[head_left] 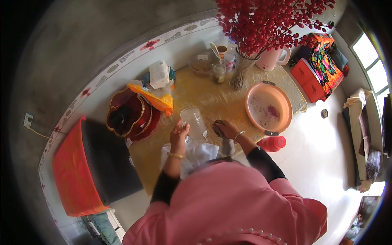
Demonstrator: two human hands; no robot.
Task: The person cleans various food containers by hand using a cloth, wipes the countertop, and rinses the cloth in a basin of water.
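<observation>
My left hand point(179, 132) grips a clear container point(194, 125) by its near left side and holds it tilted over the table. A small label sticks to the container's lower right. Just to the right, my right hand point(226, 128) has its fingers closed on a dark grey cloth point(218, 128), pressed down at the table top. Part of the cloth trails toward my body. Beneath the container, a white cloth or thin plastic bag point(200, 153) lies bunched at the table's near edge; which of the two I cannot tell.
An orange basin point(289, 113) of sudsy water stands right, beside a red bottle point(275, 143). Behind are a glass vase point(240, 72) of red berry stems and a pink kettle point(271, 59). A dark red gold-rimmed container point(144, 113) and an orange plastic item point(156, 99) stand left.
</observation>
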